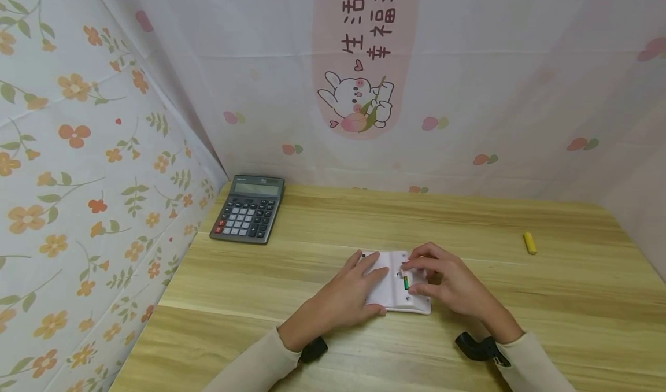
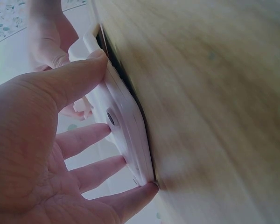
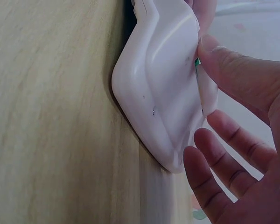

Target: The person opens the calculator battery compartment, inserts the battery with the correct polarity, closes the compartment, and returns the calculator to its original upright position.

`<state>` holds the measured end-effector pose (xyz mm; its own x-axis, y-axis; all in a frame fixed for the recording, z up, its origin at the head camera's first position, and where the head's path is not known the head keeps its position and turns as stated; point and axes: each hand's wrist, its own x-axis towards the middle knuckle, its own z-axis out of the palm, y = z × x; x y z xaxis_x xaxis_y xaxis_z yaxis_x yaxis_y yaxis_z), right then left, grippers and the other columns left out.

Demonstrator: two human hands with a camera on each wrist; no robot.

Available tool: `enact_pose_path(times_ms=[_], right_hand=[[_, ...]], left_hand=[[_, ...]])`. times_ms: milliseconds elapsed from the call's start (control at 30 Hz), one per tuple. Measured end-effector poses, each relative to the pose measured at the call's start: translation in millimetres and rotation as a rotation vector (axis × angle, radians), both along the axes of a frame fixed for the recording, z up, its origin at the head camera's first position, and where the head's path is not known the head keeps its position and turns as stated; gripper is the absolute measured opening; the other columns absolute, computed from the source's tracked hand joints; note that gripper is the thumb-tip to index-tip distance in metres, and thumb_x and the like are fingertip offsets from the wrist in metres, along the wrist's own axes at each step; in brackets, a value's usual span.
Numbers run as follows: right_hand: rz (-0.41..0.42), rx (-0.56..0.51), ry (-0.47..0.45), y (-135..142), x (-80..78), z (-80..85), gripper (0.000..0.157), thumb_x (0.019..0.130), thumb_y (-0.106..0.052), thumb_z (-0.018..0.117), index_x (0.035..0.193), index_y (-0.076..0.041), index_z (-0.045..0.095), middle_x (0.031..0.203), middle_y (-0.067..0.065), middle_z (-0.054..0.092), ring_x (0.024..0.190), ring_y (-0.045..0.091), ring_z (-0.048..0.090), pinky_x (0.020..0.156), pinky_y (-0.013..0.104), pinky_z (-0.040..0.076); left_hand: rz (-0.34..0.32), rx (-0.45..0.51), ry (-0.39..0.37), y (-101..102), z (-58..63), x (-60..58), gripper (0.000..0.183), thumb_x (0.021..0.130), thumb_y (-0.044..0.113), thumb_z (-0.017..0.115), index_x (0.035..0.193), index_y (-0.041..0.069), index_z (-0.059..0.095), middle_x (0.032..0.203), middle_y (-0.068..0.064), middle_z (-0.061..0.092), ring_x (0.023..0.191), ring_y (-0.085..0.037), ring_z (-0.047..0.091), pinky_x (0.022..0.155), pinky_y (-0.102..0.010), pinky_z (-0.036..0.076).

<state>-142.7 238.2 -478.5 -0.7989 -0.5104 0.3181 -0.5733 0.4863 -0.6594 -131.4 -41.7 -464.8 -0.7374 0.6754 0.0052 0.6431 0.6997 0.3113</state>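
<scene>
A white calculator (image 1: 382, 279) lies back up on the table, its keys hidden. My left hand (image 1: 346, 296) spreads over its left part and holds it, thumb at the near edge and fingertips at the back and far corner. In the left wrist view, the thumb and fingers (image 2: 100, 170) reach the calculator's rim (image 2: 130, 105). At the right part, my right hand (image 1: 450, 276) pinches a small white battery cover (image 3: 207, 91) between thumb and fingertips. A green battery (image 1: 406, 283) shows in the compartment beside the cover.
A dark grey calculator (image 1: 250, 210) lies at the table's back left, keys up. Toward the right lies a yellow battery (image 1: 529, 243). Behind the wooden table (image 1: 468, 224) hangs a printed curtain (image 1: 468, 91), with a floral one (image 1: 104, 178) along the left.
</scene>
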Motion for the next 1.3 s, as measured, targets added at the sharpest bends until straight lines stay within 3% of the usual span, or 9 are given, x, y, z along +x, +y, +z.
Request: enact_pose_path(times_ms=[667,1000,1300], right_hand=[[-0.013,0.006,-0.024,-3.4,2.5,0.8,0.037,0.084,-0.008,0.097,0.117,-0.02,0.083,0.125,-0.003,0.065,0.086,0.014,0.062,0.068,0.029,0.057],[-0.035,-0.024,-0.04,-4.5,2.5,2.7,0.029,0.083,-0.005,0.097,0.105,-0.015,0.08,0.123,0.007,0.068,0.088,0.016,0.064,0.067,0.029,0.059],[-0.035,-0.003,-0.05,-0.5,1.1,2.5,0.03,0.084,-0.003,0.096,0.106,-0.015,0.081,0.124,0.003,0.069,0.087,0.017,0.067,0.069,0.027,0.06]], left_hand=[[-0.004,-0.015,0.012,-0.2,-0.6,-0.7,0.074,0.099,0.046,0.083,0.16,0.012,0.058,0.172,-0.016,0.042,0.157,-0.046,0.039,0.132,-0.046,0.027],[0.006,-0.012,-0.005,-0.5,-0.4,-0.5,0.074,0.1,0.047,0.082,0.161,0.013,0.057,0.174,-0.015,0.04,0.159,-0.046,0.036,0.132,-0.046,0.026],[0.003,-0.008,-0.004,-0.2,-0.7,-0.4,0.074,0.1,0.047,0.082,0.161,0.013,0.057,0.173,-0.016,0.04,0.158,-0.046,0.037,0.132,-0.047,0.028]])
